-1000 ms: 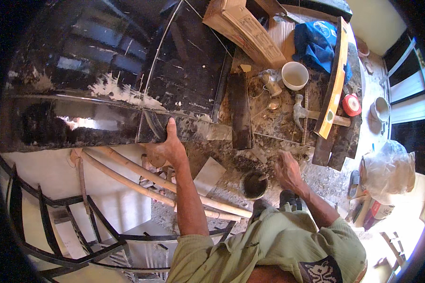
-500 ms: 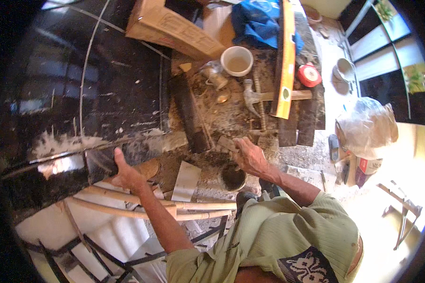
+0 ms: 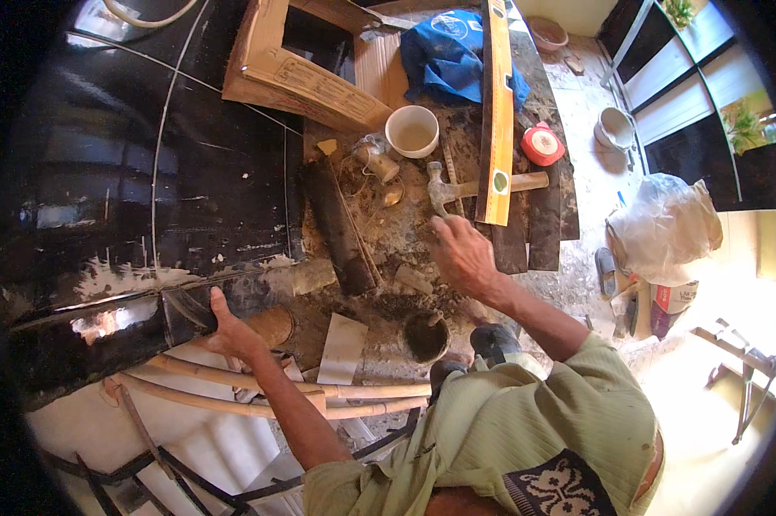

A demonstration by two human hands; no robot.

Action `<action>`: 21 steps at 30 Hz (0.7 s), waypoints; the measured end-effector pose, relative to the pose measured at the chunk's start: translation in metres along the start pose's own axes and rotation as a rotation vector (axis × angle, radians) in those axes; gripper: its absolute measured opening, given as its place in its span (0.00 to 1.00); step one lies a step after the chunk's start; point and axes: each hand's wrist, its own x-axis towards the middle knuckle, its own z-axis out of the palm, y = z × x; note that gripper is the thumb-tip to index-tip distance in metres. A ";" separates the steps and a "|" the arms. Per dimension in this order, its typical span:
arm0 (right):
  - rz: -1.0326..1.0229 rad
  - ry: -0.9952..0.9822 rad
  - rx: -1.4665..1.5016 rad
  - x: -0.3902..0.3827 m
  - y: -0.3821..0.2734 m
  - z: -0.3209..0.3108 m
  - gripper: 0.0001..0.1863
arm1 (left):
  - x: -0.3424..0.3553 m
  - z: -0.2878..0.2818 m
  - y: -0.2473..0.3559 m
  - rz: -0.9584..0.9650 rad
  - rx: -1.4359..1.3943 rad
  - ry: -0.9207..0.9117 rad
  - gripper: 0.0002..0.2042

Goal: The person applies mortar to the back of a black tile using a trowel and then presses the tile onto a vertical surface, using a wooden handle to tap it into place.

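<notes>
My left hand (image 3: 231, 334) grips the front edge of a black tile strip (image 3: 190, 314), thumb on its face, other fingers mostly hidden underneath. My right hand (image 3: 465, 258) has curled fingers just below the head of a claw hammer (image 3: 437, 185); what they touch or hold is unclear. The hammer lies under a yellow spirit level (image 3: 495, 129), beside a red tape measure (image 3: 542, 144). A small grey piece (image 3: 414, 277) lies left of that hand, near a dark board (image 3: 336, 224). A bucket of dark mix (image 3: 425, 337) stands below, by my feet.
Cardboard box (image 3: 306, 99), blue cloth (image 3: 444, 56) and white bowl (image 3: 412, 131) sit on the cluttered surface. Below are bamboo poles (image 3: 190, 387) and a black railing (image 3: 87, 477). Right: white bucket (image 3: 612, 129), plastic-covered bag (image 3: 663, 232), sandal (image 3: 606, 271), metal stand (image 3: 745, 365).
My right hand rose from low beside my legs to the small grey piece, then moved up toward the hammer head, leaving that piece behind. My left hand stays on the tile. The view has shifted.
</notes>
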 end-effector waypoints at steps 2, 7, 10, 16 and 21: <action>-0.097 0.028 -0.371 0.021 0.007 0.034 0.23 | 0.004 -0.012 -0.016 -0.114 0.133 -0.145 0.35; 0.180 0.096 -0.628 0.057 0.042 0.072 0.28 | 0.006 0.002 -0.016 -0.148 0.631 0.084 0.39; 0.161 0.051 -0.703 0.055 0.059 0.087 0.27 | 0.004 0.007 -0.017 0.051 0.000 0.018 0.39; 0.160 0.070 -0.559 0.060 0.036 0.066 0.26 | 0.006 -0.008 -0.039 0.004 0.091 0.061 0.38; 0.081 0.106 -0.517 0.061 0.070 0.084 0.29 | 0.000 -0.005 -0.014 -0.063 0.408 0.089 0.40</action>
